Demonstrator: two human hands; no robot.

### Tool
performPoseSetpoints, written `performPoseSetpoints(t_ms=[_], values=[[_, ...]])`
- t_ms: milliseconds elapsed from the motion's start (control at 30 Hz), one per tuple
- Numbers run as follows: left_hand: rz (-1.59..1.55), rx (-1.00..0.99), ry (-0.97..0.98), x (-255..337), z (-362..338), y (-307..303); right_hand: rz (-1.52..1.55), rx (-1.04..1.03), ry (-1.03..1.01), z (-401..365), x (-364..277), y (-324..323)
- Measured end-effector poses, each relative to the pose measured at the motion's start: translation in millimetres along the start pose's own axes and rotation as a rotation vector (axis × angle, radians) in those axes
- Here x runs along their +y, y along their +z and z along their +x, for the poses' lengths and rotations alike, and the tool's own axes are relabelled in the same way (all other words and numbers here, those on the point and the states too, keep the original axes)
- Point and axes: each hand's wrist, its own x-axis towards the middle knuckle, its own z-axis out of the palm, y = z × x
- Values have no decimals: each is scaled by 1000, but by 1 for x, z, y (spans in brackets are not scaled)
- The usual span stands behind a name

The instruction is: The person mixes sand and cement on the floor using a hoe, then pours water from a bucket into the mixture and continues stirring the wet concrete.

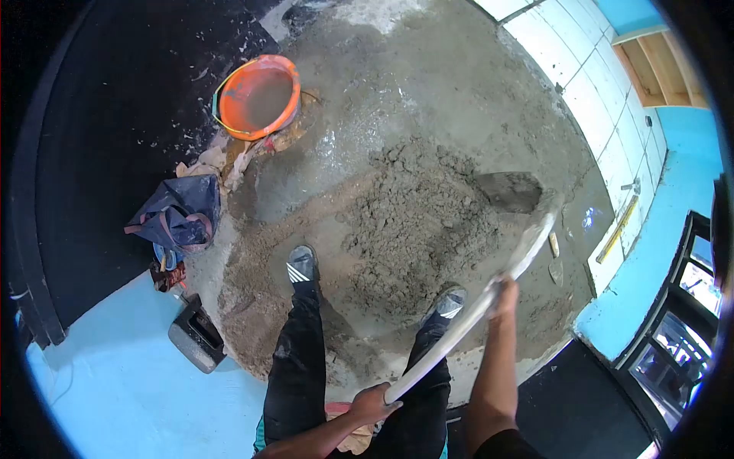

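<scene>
Both of my hands are wrapped round the pale, mud-smeared handle of a hoe (468, 320). My left hand (373, 403) grips it near its lower end, in front of my legs. Farther up the shaft, my right hand (502, 298) is closed round it. The broad grey blade of the hoe (514, 191) rests against the right side of a heap of wet, crumbly mortar (417, 229). My feet, in striped shoes, stand at the near side of the heap.
An orange bucket (260, 98) with grey liquid stands upper left. Below it lie a dark bag (180, 210) and a black container (197, 335). A trowel (556, 271) is right of the heap. A yellow level (618, 229) lies by the white tiles (585, 99).
</scene>
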Motion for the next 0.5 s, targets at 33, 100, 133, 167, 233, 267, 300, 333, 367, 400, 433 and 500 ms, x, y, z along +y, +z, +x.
performPoseSetpoints(t_ms=[33, 100, 133, 167, 233, 267, 300, 333, 367, 400, 433, 500], values=[[-2, 2, 38, 18, -3, -13, 45, -21, 39, 19, -19, 2], [-110, 23, 78, 54, -6, -35, -111, -7, 12, 44, -40, -3], [-159, 71, 131, 80, -8, -48, -275, -27, 6, 66, -40, -18], [-208, 124, 186, 101, -7, -55, -437, -51, -3, 76, -39, -21], [-343, 70, 347, 131, 2, -45, -588, -19, -67, 25, -70, 6], [-224, -31, 311, 157, -1, -54, -556, -56, -82, 13, -76, 5], [-106, -130, 272, 180, -3, -66, -522, -95, -97, -1, -80, 4], [-195, -59, 400, 191, 1, -68, -550, -61, -77, -24, -90, 9], [-280, 15, 535, 200, 6, -69, -579, -25, -62, -48, -104, 13], [-296, 22, 648, 200, 22, -70, -578, -35, -130, -63, -116, 11], [-276, 9, 649, 196, 33, -93, -577, -42, -194, -76, -131, 12], [-238, -34, 643, 188, 55, -160, -676, -40, -122, -114, -180, 29]])
